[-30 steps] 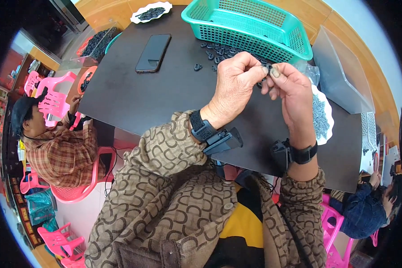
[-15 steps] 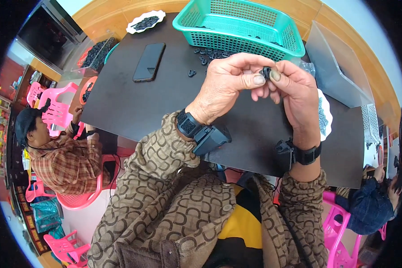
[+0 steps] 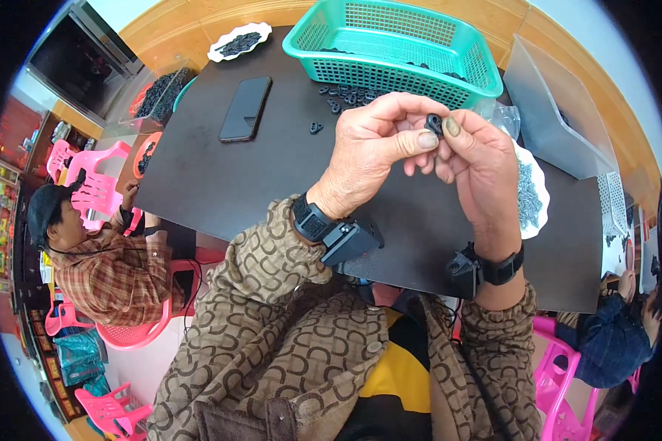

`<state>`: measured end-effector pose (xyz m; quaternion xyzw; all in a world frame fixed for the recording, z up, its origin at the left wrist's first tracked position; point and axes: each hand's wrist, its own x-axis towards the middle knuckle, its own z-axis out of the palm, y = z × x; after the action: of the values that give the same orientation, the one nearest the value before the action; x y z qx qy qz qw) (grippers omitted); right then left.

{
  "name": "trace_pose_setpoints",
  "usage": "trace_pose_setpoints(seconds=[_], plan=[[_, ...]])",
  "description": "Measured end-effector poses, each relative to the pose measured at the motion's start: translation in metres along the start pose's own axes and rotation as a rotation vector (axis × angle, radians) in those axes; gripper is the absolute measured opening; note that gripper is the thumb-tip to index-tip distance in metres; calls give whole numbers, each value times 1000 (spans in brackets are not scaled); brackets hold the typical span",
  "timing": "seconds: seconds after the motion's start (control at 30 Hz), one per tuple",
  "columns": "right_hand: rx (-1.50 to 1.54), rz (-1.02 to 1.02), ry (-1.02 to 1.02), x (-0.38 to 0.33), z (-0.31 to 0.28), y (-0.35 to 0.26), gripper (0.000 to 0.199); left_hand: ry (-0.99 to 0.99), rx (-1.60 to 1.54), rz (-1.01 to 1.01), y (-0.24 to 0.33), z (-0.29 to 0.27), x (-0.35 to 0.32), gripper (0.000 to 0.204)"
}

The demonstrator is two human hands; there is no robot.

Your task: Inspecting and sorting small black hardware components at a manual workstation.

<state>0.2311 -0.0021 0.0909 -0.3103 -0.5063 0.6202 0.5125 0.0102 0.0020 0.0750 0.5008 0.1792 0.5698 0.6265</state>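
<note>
Both hands meet over the dark table [image 3: 198, 173], pinching one small black plastic part [image 3: 435, 124] with a rounded, holed shape. My left hand [image 3: 371, 143] grips it between thumb and forefinger from the left. From the right, the thumb and fingers of my right hand [image 3: 485, 158] close on the same part. Behind the hands, similar loose black parts [image 3: 349, 95] lie in front of a green plastic basket [image 3: 390, 67], and a single one [image 3: 315, 127] sits apart. A white scalloped plate of small silvery pieces [image 3: 528, 195] is beside my right wrist, partly hidden by it.
A phone [image 3: 246, 109] lies left on the table. Black pieces fill a white plate [image 3: 240, 41] at the far left. A clear plastic bin [image 3: 559, 110] stands at the right, near a clear bag [image 3: 502, 117]. Other people sit left [image 3: 110, 272] and right [image 3: 610, 338].
Both hands have shifted slightly left and down with the black part, which is turned so its hole shows. More of the plate with silvery pieces is visible.
</note>
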Motion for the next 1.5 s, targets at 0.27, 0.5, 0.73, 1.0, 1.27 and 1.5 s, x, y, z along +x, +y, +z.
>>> trace_pose_setpoints(seconds=[0.27,0.5,0.73,1.0,1.27,1.5], plan=[[37,-12,-40,0,3,1,28,-25,214,190,-6,0,-2,32],[29,7,-55,2,4,-2,28,-44,188,195,-5,-3,1,30],[156,12,-30,-6,17,10,24,30,382,383,-17,1,-3,24],[54,-59,11,-8,13,0,21,-44,94,66,1,-9,5,30],[43,-87,77,-8,22,-6,26,-75,9,-5,-1,-11,6,42],[88,-99,89,-9,22,-6,26,-29,73,110,-7,2,3,40]])
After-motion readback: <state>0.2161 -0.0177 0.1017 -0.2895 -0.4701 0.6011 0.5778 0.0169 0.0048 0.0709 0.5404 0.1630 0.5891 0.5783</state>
